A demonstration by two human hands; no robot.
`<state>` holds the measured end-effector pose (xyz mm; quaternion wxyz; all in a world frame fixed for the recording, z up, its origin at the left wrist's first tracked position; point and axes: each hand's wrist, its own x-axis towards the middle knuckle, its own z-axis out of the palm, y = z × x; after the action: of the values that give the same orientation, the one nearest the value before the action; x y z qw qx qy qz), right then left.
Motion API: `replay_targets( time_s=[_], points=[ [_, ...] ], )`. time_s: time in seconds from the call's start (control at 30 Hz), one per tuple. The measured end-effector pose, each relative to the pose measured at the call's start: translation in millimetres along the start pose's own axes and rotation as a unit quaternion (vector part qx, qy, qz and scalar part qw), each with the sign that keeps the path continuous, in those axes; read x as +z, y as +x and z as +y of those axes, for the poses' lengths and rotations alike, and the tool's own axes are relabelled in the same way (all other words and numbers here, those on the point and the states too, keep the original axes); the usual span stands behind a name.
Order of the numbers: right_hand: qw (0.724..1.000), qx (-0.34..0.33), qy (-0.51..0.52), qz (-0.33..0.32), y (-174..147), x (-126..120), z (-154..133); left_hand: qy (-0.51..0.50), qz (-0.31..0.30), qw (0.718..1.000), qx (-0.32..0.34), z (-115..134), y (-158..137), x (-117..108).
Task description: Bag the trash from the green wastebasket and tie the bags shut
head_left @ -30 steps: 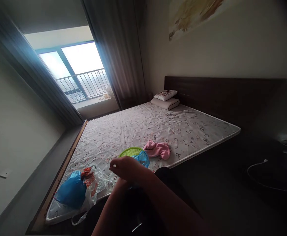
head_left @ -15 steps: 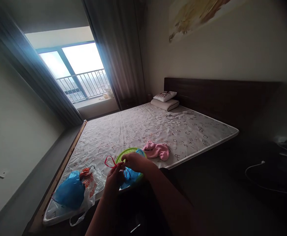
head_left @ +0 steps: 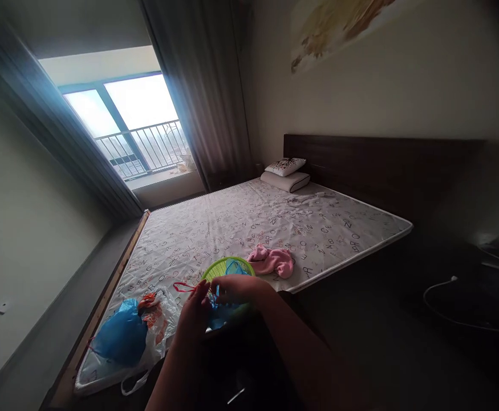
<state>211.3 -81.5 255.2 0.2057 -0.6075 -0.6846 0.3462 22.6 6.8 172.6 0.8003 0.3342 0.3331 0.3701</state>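
My left hand (head_left: 194,308) is closed on a red drawstring (head_left: 182,287), whose loop sticks out to the left of the fingers. Close beside it, my right hand (head_left: 234,288) has its fingers pinched together near the same string; what exactly they grip is hidden. Below and behind both hands is a green plastic basket (head_left: 215,268) at the near edge of the mattress. A blue plastic bag (head_left: 234,267) lies in the basket, partly covered by my right hand. Just beyond the basket, to the right, lies a crumpled pink cloth (head_left: 275,261).
On the mattress's (head_left: 227,222) near left corner rest a full blue bag (head_left: 123,337) and a clear plastic bag with orange print (head_left: 161,319). Two pillows (head_left: 284,174) are stacked by the dark headboard (head_left: 373,165). A white cable (head_left: 429,299) curves at the right.
The red loop has dropped and flattened toward the left. My right hand has lowered slightly, and both hands remain close together over the basket.
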Motion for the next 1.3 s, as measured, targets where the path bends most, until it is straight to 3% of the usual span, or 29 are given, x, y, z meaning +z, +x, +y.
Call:
replay_targets(
  time_s=[0.1,0.17,0.3,0.53,0.67,0.8,1.1,1.3],
  points=[
    [0.985,0.005,-0.004,0.170,2.9,-2.2,10.9,0.000,0.004,1.000,-0.005,4.5,-1.8,3.8],
    [0.969,-0.033,0.003,0.246,7.8,-0.5,16.8,0.003,0.005,1.000,-0.013,4.6,-1.8,6.6],
    [0.979,-0.098,0.047,0.173,16.0,7.5,22.6,0.015,-0.002,0.999,-0.033,3.3,-2.2,8.0],
    [0.979,-0.101,0.179,0.007,14.6,15.3,19.9,0.059,0.014,0.997,-0.037,6.0,-2.6,3.3],
    [0.983,-0.081,0.166,0.024,22.1,22.3,24.5,0.068,-0.001,0.996,-0.061,5.7,-2.2,5.0],
    [0.980,-0.061,0.187,0.029,24.0,23.3,32.4,0.043,0.025,0.997,-0.053,4.1,-2.2,5.9],
    [0.994,-0.032,0.093,0.045,23.8,23.4,34.3,0.067,-0.018,0.997,-0.030,-2.2,-16.4,0.8],
    [0.988,0.002,0.139,0.074,22.6,24.1,32.2,0.056,-0.028,0.998,-0.028,0.2,-1.7,-3.6]
  ],
)
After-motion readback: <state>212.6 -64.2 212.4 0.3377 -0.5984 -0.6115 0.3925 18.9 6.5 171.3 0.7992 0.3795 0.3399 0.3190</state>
